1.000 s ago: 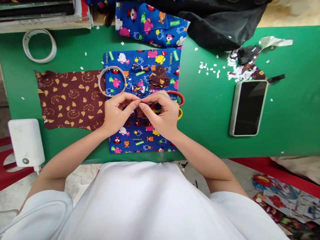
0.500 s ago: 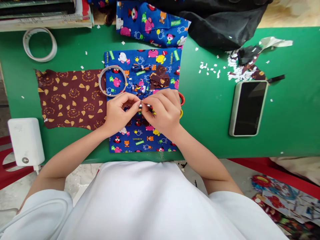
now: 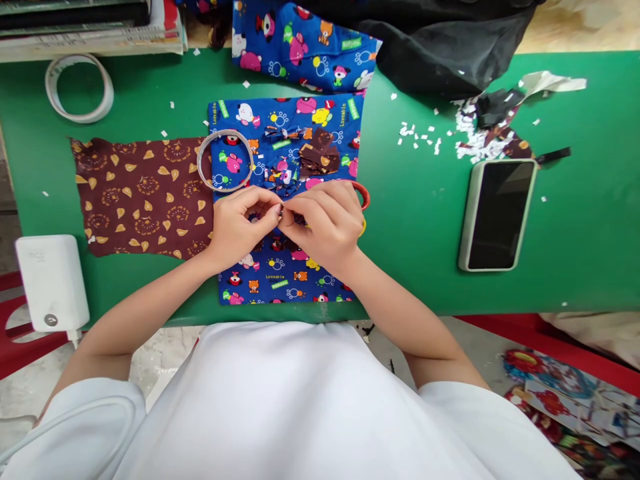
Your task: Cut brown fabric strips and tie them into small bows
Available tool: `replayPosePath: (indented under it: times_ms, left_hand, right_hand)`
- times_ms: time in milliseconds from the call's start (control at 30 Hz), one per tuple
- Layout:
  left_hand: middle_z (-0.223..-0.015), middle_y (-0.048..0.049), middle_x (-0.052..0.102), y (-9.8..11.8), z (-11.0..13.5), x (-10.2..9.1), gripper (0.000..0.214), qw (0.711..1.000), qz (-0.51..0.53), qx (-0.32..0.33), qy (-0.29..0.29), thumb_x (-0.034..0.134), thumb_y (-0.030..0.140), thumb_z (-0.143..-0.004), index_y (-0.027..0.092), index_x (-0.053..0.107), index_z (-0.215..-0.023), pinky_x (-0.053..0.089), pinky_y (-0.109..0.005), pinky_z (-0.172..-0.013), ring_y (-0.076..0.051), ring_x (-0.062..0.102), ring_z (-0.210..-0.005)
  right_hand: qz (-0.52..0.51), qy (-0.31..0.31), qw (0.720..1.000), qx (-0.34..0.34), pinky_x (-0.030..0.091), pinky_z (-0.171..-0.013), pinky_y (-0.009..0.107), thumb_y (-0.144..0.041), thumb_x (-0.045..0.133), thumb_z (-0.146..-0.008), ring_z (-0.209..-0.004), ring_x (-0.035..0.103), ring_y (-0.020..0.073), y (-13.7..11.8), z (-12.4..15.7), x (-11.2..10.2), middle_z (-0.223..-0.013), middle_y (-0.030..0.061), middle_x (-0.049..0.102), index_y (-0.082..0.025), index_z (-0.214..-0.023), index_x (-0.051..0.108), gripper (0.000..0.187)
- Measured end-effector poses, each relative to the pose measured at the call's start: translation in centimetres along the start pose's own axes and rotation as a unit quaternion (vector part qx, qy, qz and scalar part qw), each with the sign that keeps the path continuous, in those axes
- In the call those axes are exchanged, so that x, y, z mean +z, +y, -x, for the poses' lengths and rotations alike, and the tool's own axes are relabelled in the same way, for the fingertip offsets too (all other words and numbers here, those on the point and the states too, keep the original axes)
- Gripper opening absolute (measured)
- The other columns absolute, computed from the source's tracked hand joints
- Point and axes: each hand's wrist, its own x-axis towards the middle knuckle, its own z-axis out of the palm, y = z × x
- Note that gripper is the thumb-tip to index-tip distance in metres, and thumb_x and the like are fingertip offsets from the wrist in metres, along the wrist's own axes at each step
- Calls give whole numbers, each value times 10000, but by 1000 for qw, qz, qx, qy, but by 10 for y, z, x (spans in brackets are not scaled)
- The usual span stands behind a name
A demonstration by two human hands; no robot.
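Note:
Fingertips meet over a blue cartoon-print cloth (image 3: 280, 290), where my left hand (image 3: 243, 223) pinches something small and dark that I cannot make out. Against it, my right hand (image 3: 327, 223) is pinched at the same spot, its contents hidden by the fingers. Just beyond the hands lie small blue fabric pieces (image 3: 280, 177) and a stack of brown fabric scraps (image 3: 319, 157). A thin tape roll (image 3: 201, 163) rests across the blue cloth and a brown leaf-print cloth (image 3: 145, 200). Scissors with a red handle (image 3: 365, 195) are partly covered by my right hand.
On the green table (image 3: 410, 247) are a phone (image 3: 500, 217) at right and white paper bits (image 3: 483, 143) behind it. A wider tape roll (image 3: 107, 100) lies far left, above a white power bank (image 3: 53, 283). A black bag (image 3: 445, 57) and folded blue cloth (image 3: 305, 50) sit at the back.
My fingertips have drawn slightly closer together, and the shiny bit seen between them before is now mostly covered. The things on the table have stayed in place.

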Motion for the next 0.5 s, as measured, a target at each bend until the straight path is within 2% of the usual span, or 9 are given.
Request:
replayPosePath:
  times_ms: [133,267,500]
  left_hand:
    - [-706,-5,664,1,-1,0,90,1000,4,0,-1,618,200,-803,149,685,-771,484,-179,-599,-83,600,-650]
    - [-716,-5,661,0,-1,-1,102,1000,0,2,-4,604,217,-821,159,679,-786,477,-183,-597,-86,596,-650]
    - [-708,1,642,0,0,0,98,1000,-20,12,-10,586,198,-825,157,658,-772,480,-197,-616,-88,587,-653]
  right_hand:
    - [-58,3,997,58,417,-679,322,-240,548,-868,-680,587,149,-1,-4,-2,-667,-6,670,-227,-716,600,161]
    - [-63,-9,994,88,428,-667,336,-270,541,-860,-657,580,159,-1,-6,-4,-637,-7,662,-239,-712,610,167]
    - [-72,-51,993,81,448,-803,391,-339,514,-906,-779,600,196,1,1,-3,-752,34,674,-229,-796,615,186]
